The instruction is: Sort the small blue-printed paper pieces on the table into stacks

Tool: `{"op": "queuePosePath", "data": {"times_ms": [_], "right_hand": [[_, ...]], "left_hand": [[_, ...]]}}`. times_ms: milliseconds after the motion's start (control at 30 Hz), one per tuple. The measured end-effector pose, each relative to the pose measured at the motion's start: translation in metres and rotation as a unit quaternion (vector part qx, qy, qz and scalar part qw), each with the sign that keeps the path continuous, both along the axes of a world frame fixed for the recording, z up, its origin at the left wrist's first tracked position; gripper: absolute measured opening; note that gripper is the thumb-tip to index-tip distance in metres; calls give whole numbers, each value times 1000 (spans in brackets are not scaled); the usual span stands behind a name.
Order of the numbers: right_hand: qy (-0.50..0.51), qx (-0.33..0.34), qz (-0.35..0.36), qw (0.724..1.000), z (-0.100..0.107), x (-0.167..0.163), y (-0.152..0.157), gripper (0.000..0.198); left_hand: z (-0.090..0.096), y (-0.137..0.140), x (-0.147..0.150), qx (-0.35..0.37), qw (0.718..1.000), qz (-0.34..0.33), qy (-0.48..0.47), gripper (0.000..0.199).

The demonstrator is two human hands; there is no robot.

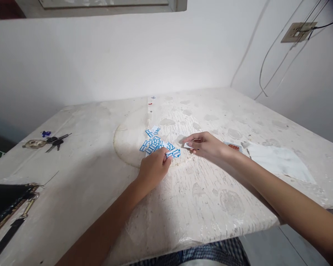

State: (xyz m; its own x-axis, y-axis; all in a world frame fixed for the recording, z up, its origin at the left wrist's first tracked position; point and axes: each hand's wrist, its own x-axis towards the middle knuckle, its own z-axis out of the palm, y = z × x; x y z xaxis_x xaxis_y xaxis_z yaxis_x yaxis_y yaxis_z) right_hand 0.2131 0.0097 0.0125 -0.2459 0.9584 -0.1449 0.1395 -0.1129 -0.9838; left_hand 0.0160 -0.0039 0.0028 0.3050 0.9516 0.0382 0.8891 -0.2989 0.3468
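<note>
My left hand (155,162) is closed, pinching a white paper slip with blue print (174,153) between thumb and finger. Just beyond it lies a loose pile of similar blue-printed slips (153,142), overlapping each other on the table; the hand hides part of the pile's near side. To the right, my right hand (204,143) holds a small white piece of paper (187,145) in its fingertips, a little above the table and apart from the pile. No print shows on that piece from here.
A table (199,221) has a clear plastic cover. Keys (55,141) and a small blue object (46,133) lie left, with a black bag (8,201) nearer. Right are a white sheet (277,162) and a small picture card (233,147). Wires hang from a wall socket (298,32).
</note>
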Motion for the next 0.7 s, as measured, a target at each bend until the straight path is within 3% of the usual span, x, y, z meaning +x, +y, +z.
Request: {"op": "queuePosePath", "data": {"times_ms": [100,333,600,700], "right_hand": [[5,-7,13,1000,3,2,1,16],[29,14,-58,998,-4,-1,3,22],[79,-10,-21,997,-11,0,14,13],[101,-27,12,994,-5,3,15,21]], "left_hand": [[-1,1,0,5,1000,-3,-8,16],[0,0,-1,-14,1000,5,-25,13],[4,-2,1,6,1000,13,-18,19],[3,-2,0,13,1000,11,-9,19]]}}
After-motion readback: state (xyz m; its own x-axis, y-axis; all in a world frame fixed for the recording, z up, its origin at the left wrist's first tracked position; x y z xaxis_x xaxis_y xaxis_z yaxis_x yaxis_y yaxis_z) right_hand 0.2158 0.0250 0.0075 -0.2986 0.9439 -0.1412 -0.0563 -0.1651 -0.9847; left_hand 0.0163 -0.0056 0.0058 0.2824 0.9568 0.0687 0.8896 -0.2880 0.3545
